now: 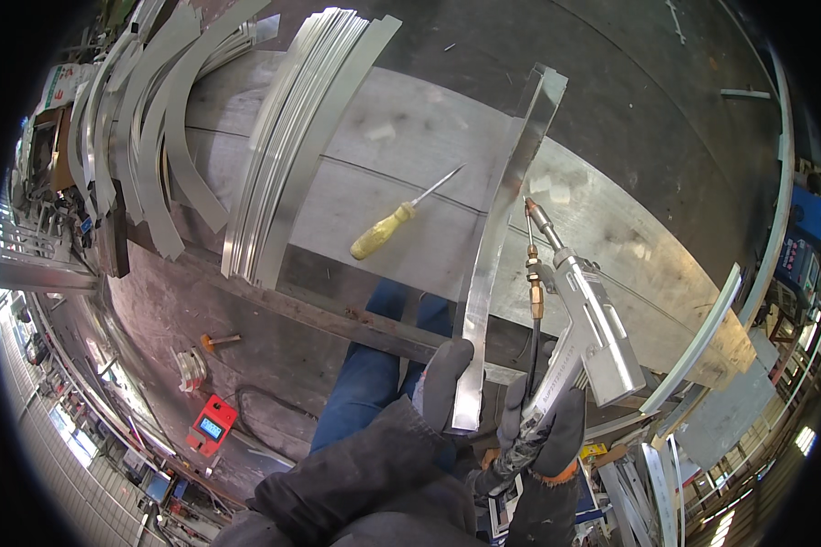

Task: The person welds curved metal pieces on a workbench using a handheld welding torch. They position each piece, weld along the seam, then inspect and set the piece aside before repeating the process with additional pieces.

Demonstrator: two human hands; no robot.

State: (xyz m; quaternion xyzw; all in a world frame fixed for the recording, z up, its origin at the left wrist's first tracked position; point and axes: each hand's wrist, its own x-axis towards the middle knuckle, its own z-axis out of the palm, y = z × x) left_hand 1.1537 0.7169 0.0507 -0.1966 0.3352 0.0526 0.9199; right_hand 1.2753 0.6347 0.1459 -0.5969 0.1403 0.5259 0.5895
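Note:
My left hand (443, 374), in a dark glove, is closed on the near end of a long, shiny metal strip (500, 242) with a folded edge. The strip slants away from me across the bench plate. In my gloved right hand (564, 427) is the grip of a silver welding gun (591, 305). Its copper-coloured nozzle points away from me, close to the strip's right side; I cannot tell whether they touch. A thin brass-fitted wire feed runs along the gun's left side. Left of the strip, a screwdriver (385, 232) with a yellowish handle lies on the plate.
A stack of metal strips (292, 150) stands at the plate's left, with curved strips (169, 128) beyond it. The metal bench plate (388, 118) has a beam along its near edge. A red device with a screen (212, 425) and an orange-headed tool (219, 342) are at lower left.

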